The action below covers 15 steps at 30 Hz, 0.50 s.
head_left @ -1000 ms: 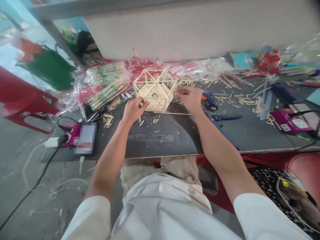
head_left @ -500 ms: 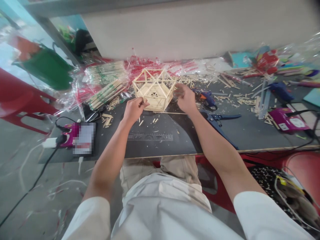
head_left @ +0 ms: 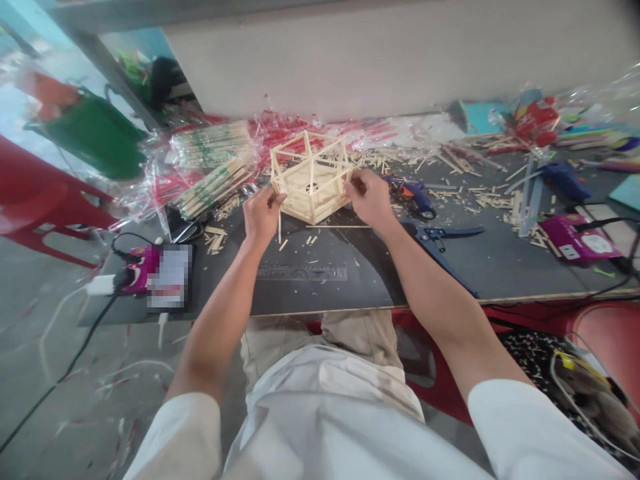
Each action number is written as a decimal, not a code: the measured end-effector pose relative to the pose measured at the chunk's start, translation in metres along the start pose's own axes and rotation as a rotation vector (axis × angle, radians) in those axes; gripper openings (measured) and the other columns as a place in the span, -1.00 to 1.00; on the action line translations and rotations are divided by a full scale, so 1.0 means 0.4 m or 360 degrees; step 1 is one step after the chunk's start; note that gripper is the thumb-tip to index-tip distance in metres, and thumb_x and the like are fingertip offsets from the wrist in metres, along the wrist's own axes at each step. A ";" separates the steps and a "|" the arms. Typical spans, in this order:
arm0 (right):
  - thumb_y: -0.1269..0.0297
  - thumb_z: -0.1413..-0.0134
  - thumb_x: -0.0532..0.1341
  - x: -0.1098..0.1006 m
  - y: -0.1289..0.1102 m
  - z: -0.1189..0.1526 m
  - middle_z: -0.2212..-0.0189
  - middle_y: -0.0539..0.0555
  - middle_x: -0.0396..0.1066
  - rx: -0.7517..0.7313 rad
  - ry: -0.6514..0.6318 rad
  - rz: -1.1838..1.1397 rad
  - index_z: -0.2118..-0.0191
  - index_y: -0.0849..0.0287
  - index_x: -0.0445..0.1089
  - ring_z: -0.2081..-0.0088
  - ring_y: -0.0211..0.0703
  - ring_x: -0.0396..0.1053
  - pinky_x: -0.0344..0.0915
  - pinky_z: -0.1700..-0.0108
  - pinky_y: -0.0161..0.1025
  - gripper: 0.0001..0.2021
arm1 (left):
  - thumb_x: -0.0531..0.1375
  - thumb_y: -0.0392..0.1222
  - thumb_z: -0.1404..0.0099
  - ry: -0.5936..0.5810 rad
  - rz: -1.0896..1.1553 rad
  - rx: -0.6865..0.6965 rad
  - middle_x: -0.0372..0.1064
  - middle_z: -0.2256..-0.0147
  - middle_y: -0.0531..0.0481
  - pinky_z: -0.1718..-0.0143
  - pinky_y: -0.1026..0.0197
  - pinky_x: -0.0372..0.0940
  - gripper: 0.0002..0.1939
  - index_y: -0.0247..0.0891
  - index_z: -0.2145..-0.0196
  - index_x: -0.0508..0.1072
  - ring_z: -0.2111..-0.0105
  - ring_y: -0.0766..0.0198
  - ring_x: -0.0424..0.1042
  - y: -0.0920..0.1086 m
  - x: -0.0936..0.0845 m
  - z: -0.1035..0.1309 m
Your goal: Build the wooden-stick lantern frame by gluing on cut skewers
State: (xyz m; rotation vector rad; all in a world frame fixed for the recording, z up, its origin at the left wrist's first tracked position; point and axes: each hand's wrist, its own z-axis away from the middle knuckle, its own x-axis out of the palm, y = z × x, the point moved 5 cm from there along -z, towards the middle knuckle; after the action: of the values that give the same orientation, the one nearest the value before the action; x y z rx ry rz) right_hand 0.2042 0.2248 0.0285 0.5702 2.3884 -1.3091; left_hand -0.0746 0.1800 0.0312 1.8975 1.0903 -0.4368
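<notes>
A many-sided frame of pale wooden sticks (head_left: 313, 190), with a solid-looking base, is between my two hands over the dark tabletop. My left hand (head_left: 262, 212) pinches its left side with thumb and fingers. On the opposite side, my right hand (head_left: 369, 199) grips the frame's right edge, its fingers bent. A thin loose stick (head_left: 340, 227) lies in front of the frame. Close by on the right are a blue glue gun (head_left: 416, 197) and dark blue cutters (head_left: 443, 243).
A clear ruler (head_left: 303, 273) lies near the front edge. At left are bundled sticks (head_left: 213, 187), a phone (head_left: 169, 277) and a purple power strip (head_left: 135, 270). Plastic wrappers line the back. Stick scraps, a second glue gun (head_left: 565, 181) and another purple power strip (head_left: 577, 239) are at right.
The stick frame has turned, so a corner now points toward me. My left hand has shifted slightly left, and my right hand has closed onto the frame's right side.
</notes>
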 end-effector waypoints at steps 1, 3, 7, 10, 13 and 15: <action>-0.04 -0.27 0.19 -0.004 -0.008 0.002 0.23 0.15 0.52 -0.0017 0.0003 0.0012 0.13 0.05 0.48 0.24 0.05 0.50 0.51 0.02 0.08 -0.71 | 0.26 -0.12 -0.43 0.0003 0.0044 -0.0007 0.59 0.32 -0.05 0.09 0.10 0.41 -0.86 -0.19 0.24 0.59 0.27 0.14 0.57 -0.006 0.004 -0.001; -0.04 -0.27 0.21 -0.011 -0.021 0.005 0.25 0.15 0.49 -0.0031 0.0002 -0.0001 0.15 0.05 0.46 0.26 0.03 0.48 0.50 0.05 0.06 -0.72 | 0.21 -0.16 -0.44 0.0016 0.0114 -0.0025 0.62 0.29 -0.04 0.08 0.11 0.44 -0.84 -0.19 0.17 0.60 0.27 0.16 0.59 -0.017 0.012 -0.003; -0.06 -0.23 0.23 -0.017 -0.042 0.010 0.27 0.16 0.45 -0.0044 -0.0093 -0.0017 0.20 0.05 0.42 0.28 0.02 0.44 0.48 0.07 0.06 -0.72 | 0.14 -0.24 -0.43 0.0011 0.0187 -0.0069 0.63 0.22 -0.07 0.09 0.10 0.50 -0.76 -0.23 0.06 0.57 0.24 0.18 0.60 -0.033 0.032 -0.005; -0.09 -0.18 0.27 -0.010 -0.048 0.014 0.33 0.14 0.45 0.0001 -0.0282 0.0025 0.27 0.03 0.40 0.29 0.03 0.42 0.48 0.07 0.06 -0.71 | 0.13 -0.31 -0.40 -0.0071 0.0250 -0.0062 0.62 0.15 -0.14 0.11 0.11 0.51 -0.72 -0.26 0.00 0.55 0.20 0.18 0.60 -0.032 0.047 -0.003; -0.18 -0.13 0.30 -0.004 -0.049 0.018 0.46 0.08 0.42 0.0068 -0.0456 0.0046 0.38 0.03 0.34 0.36 0.00 0.40 0.46 0.11 0.04 -0.62 | 0.15 -0.32 -0.38 -0.0150 0.0241 -0.0021 0.61 0.14 -0.17 0.12 0.11 0.51 -0.74 -0.27 0.02 0.55 0.21 0.16 0.60 -0.026 0.055 0.003; -0.26 -0.11 0.29 -0.008 -0.049 0.015 0.53 0.04 0.39 0.0053 -0.0492 0.0049 0.44 0.04 0.31 0.40 -0.04 0.39 0.44 0.16 0.00 -0.55 | 0.18 -0.33 -0.36 -0.0181 0.0191 0.0006 0.60 0.13 -0.16 0.11 0.11 0.49 -0.77 -0.25 0.06 0.56 0.22 0.17 0.59 -0.022 0.056 0.006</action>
State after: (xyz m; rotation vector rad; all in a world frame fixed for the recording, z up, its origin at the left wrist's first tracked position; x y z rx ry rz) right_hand 0.1976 0.2095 0.0409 0.3800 2.1025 -1.3196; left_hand -0.0693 0.1918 0.0107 1.9057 0.8965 -0.4731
